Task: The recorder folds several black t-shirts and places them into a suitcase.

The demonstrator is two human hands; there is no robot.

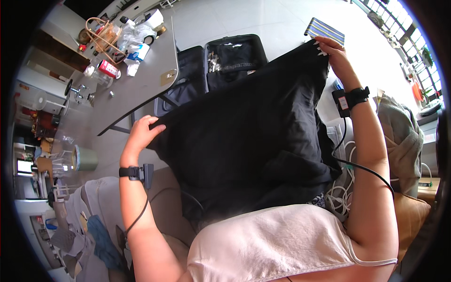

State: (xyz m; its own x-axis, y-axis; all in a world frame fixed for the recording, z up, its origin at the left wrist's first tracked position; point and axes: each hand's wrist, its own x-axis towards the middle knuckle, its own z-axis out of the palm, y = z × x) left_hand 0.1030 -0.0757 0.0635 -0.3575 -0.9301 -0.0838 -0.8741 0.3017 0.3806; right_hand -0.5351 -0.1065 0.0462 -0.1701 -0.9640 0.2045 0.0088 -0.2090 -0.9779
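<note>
A large piece of black fabric (243, 134), perhaps a garment, is stretched between my two hands and hangs down over my lap. My left hand (144, 132) pinches its left upper corner between thumb and fingers. Higher up on the right, my right hand (333, 53) grips the other upper corner, with small white bits showing at the fingertips. The upper edge runs taut and slanting from hand to hand, while the right side falls in creases. Beyond the fabric lies an open black suitcase (260, 46) with dark clothing inside, partly hidden by the fabric.
At the left stands a grey table (141, 84) bearing a red can (109, 69), a wicker basket (102, 38) and plastic bags. A striped cloth item (326, 30) lies beyond my right hand. White cables (340, 199) and an orange cushion (410, 218) are at the right.
</note>
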